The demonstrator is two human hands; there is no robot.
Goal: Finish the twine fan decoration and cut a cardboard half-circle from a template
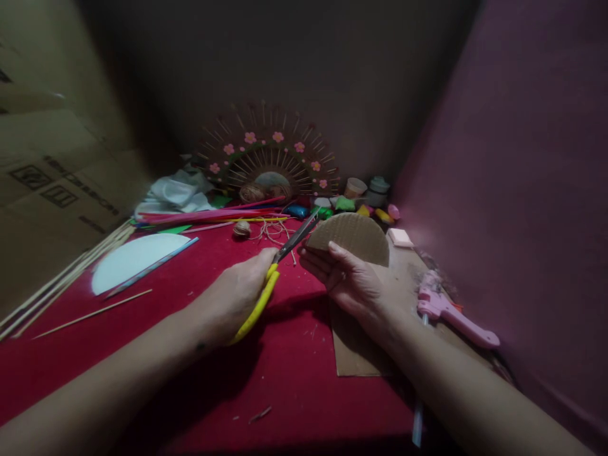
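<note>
My left hand (244,291) is closed around yellow-handled scissors (259,308), whose dark blades point up and to the right. The blade tips are beside the left end of a brown cardboard half-disc (354,234); whether they touch it cannot be made out. That half-disc is in my right hand (351,278), with the thumb on its front face and the other fingers beneath its lower edge. Under my right hand lies a flat cardboard sheet (354,348) on the red cloth (285,392).
A pink glue gun (456,316) lies on the right. To the left are a white half-disc (135,259), a patterned pencil (156,266) and thin sticks (71,278). Behind stand a flowered stick fan (278,149), coloured strips (209,216), twine (242,229) and small tubs (378,190).
</note>
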